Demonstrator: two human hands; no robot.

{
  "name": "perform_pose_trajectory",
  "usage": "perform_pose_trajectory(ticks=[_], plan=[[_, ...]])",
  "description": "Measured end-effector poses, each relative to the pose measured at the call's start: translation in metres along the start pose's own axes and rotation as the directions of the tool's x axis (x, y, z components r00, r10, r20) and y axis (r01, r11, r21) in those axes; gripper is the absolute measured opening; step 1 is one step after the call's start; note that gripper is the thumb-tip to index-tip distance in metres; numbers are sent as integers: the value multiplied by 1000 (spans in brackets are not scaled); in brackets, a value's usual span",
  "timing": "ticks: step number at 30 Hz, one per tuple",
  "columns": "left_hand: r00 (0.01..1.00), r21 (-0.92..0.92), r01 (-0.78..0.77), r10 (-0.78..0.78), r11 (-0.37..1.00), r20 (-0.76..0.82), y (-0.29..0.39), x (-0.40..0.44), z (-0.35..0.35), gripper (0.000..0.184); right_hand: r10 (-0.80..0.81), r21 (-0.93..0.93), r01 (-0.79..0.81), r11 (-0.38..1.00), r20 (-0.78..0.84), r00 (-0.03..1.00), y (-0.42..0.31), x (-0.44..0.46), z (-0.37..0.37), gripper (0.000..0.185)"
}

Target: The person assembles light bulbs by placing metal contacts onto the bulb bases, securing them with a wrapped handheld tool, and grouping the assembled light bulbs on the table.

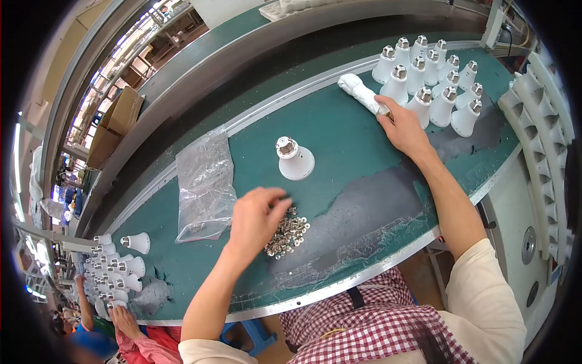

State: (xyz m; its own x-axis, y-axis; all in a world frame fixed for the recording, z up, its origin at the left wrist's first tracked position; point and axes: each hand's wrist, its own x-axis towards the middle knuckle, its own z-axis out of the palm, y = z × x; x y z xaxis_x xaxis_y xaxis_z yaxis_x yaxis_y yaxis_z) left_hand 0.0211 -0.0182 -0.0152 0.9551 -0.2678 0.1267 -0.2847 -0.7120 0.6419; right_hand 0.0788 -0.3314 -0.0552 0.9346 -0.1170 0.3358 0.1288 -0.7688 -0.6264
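Bulb (296, 164) upright, metal end up, alone near the middle of the desk (354, 155). Left hand (257, 218) at the loose caps (287, 238), fingers curled in, thumb near the fingertips; blurred, so I cannot tell whether I have one pinched. Right hand (405, 125) closed round the narrow end of a white-wrapped tool (359, 92), toward the desk's far edge, just beside the cluster (416, 76) of bulbs at the right end.

Risks, as I judge them. Caps lie between the lone bulb and the near edge: a careless rake of my fingers could scatter them, some over that edge. They are small, so two could come up together, or one slip from a pinch. Lone bulb looks free-standing; a knuckle lifted too fast could tip it. Tool close to the cluster: a wide swing might knock one bulb into its neighbours. Bag (206, 182), toward the left end, lies limp beside my left hand; a snag could drag it into the caps.
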Motion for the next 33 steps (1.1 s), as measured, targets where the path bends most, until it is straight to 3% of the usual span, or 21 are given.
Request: perform_pose_trajectory(ticks=[2, 11, 18, 29, 33], plan=[[954, 253, -299, 292, 920, 63, -1, -10, 3, 10, 21, -7, -20, 1000, 25, 999, -10, 0, -4, 37], [892, 466, -453, 390, 760, 230, 0, -3, 6, 8, 20, 21, -20, 1000, 12, 1000, -4, -1, 0, 38], [949, 269, -312, 286, 911, 130, 2, -2, 5, 11, 55, -8, -55, 998, 56, 997, -9, 0, -4, 38], [839, 410, -543, 487, 732, 242, -2, -1, 11, 16, 33, 20, -34, 999, 39, 999, -5, 0, -2, 38], [835, 449, -549, 479, 705, 270, -6, 0, 12, 17, 60, 19, -61, 998, 51, 997, -13, 0, -6, 37]])
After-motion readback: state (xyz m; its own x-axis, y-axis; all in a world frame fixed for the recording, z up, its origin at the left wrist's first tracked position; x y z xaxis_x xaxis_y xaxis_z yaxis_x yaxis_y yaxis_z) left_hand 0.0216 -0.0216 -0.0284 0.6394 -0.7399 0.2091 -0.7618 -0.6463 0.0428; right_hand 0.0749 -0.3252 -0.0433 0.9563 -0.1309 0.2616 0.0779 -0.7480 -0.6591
